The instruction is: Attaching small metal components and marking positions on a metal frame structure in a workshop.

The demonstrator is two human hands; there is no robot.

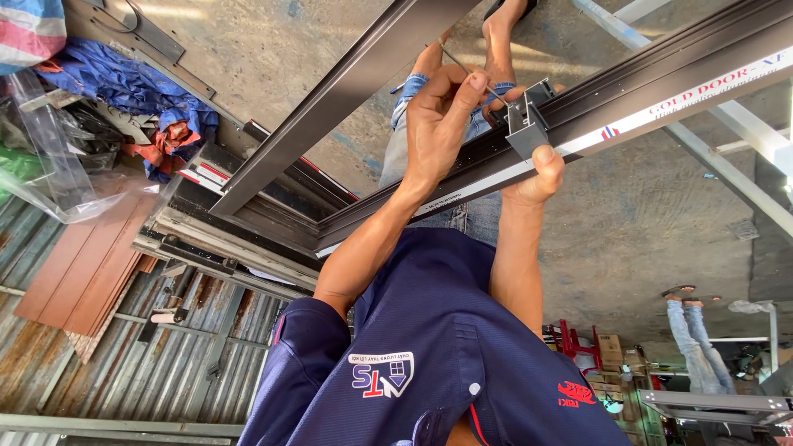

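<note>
A: A navy work shirt (pixel 446 363) fills the foreground, both bare forearms reaching out from it. What are the hands on?

B: The left hand (pixel 438 107) is curled, thumb and forefinger pinching a thin metal rod (pixel 459 68) whose tip meets a grey bracket (pixel 525 132). The right hand (pixel 537 177) is wrapped around a dark aluminium profile (pixel 661 78), its thumb pressed against the foot of that bracket.

A: And where is the profile?

B: It runs slantwise across the frame, over the person's jeans-clad legs (pixel 413 124) and above the concrete floor (pixel 644 215). The bracket sits on its upper edge, between the two hands. A second dark profile (pixel 347 91) lies just left of it at a steeper slant.

A: The surroundings?

B: A blue tarpaulin (pixel 124 83) is heaped at far left, above a rusty corrugated sheet (pixel 124 363). Another person's legs (pixel 698 339) show well apart at lower right.
</note>
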